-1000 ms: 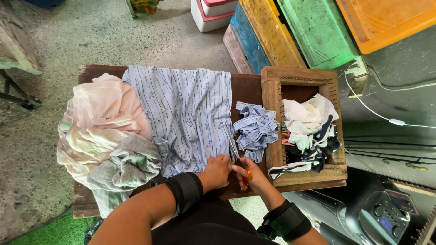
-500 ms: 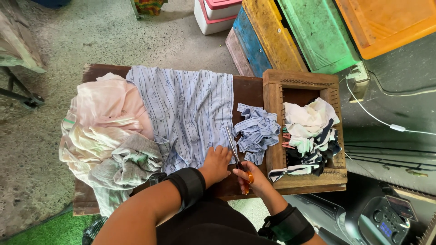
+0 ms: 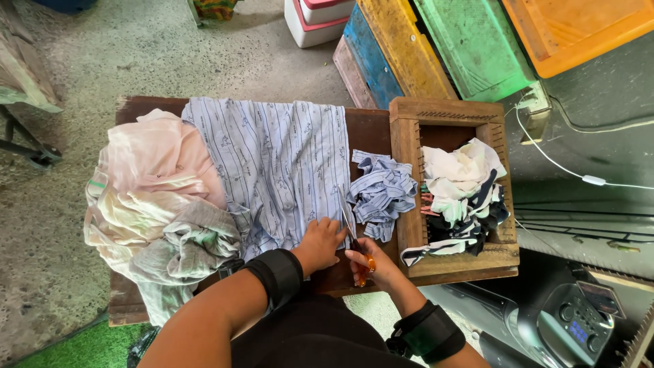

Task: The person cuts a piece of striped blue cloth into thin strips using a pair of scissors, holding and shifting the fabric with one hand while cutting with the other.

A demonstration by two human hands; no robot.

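Right hand at near edge of desk, fingers closed around orange-handled scissors, blades pointing away along right edge of striped blue-grey cloth. Left hand just beside, fingers nearly flat and close together, pressing down on near corner of same cloth. Cloth spread across middle of desk. Pile of cut striped strips just right of blades, touching wooden tray filled with white, dark and striped scraps. Heap of pink and pale garments on left, overlapping cloth. Black wrist bands on both forearms
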